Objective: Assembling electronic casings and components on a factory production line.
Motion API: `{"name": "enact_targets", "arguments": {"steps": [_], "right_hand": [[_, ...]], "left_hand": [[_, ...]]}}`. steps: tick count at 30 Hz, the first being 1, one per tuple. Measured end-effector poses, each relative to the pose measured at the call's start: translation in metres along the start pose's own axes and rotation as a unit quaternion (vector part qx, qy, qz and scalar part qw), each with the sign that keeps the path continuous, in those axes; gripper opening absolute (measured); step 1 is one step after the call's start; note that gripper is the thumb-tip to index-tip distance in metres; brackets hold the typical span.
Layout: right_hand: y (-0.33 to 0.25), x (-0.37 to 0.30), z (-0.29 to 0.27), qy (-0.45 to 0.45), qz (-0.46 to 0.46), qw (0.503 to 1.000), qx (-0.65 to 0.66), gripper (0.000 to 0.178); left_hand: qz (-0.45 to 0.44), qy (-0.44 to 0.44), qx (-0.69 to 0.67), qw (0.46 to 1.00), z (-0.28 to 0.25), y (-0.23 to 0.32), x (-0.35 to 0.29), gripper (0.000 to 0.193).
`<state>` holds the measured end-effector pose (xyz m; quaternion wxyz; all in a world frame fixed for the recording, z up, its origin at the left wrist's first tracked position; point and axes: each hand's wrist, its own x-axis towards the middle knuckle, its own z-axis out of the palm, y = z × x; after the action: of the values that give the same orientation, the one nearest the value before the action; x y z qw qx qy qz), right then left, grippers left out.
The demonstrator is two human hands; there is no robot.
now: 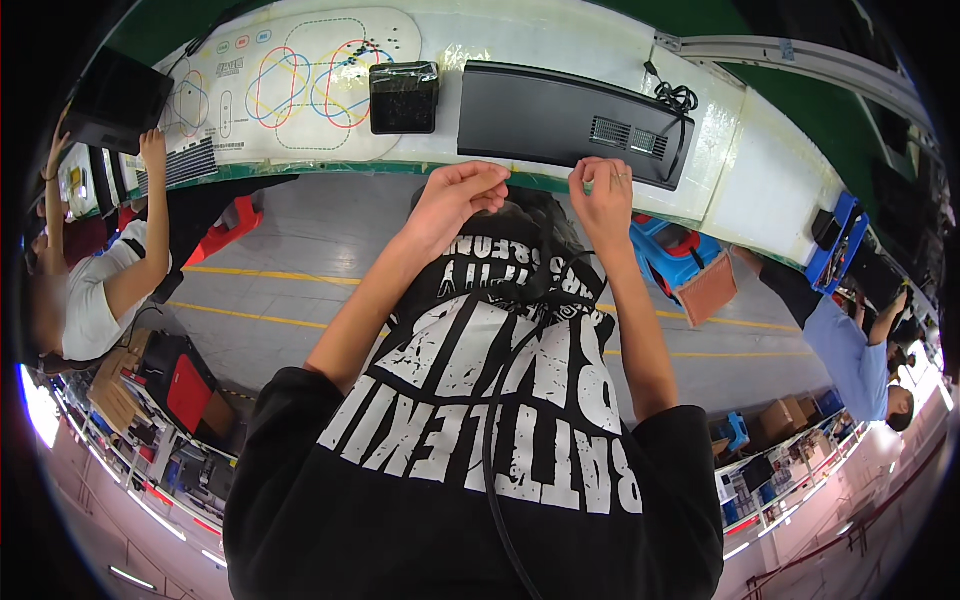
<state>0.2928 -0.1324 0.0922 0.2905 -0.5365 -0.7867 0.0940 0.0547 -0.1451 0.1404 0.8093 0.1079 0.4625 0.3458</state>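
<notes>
My left hand (455, 205) is held just off the near edge of the bench, thumb and fingers closed in a pinch. Whatever it grips, if anything, is too small to make out. To its right, my right hand (605, 205) is also closed, its fingertips brought together by the front edge of a long dark grey panel (530, 115). Its content, if any, cannot be seen. The panel lies flat on the bench and has two slotted vents near its right end. A coiled black cable (676, 97) rests across that end.
A black box-shaped tray (404, 98) stands left of the panel, beside a white mat (290, 90) printed with coloured loops and dotted with small dark parts. A blue bin (838, 240) sits at the bench's right end. Other people (110, 275) are at both sides. A blue stool (670, 255) stands below the bench.
</notes>
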Motion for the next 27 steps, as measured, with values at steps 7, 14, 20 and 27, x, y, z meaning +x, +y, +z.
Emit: {"name": "enact_targets", "arguments": {"steps": [7, 14, 20, 27], "right_hand": [[0.003, 0.003, -0.006, -0.04, -0.005, 0.999, 0.017, 0.024], [0.016, 0.001, -0.01, -0.043, -0.021, 0.999, -0.003, 0.019], [0.014, -0.004, -0.011, -0.025, 0.008, 0.999, -0.027, 0.017], [0.017, -0.012, -0.013, -0.021, -0.033, 0.998, -0.046, 0.015]], "left_hand": [[-0.006, -0.006, 0.001, 1.0, 0.0, -0.002, 0.003, 0.019], [-0.013, -0.002, 0.009, 1.0, -0.002, -0.001, 0.006, 0.02], [-0.008, 0.003, 0.003, 1.0, -0.001, -0.001, 0.008, 0.02], [0.005, 0.024, -0.003, 1.0, -0.015, 0.0, 0.009, 0.019]]}}
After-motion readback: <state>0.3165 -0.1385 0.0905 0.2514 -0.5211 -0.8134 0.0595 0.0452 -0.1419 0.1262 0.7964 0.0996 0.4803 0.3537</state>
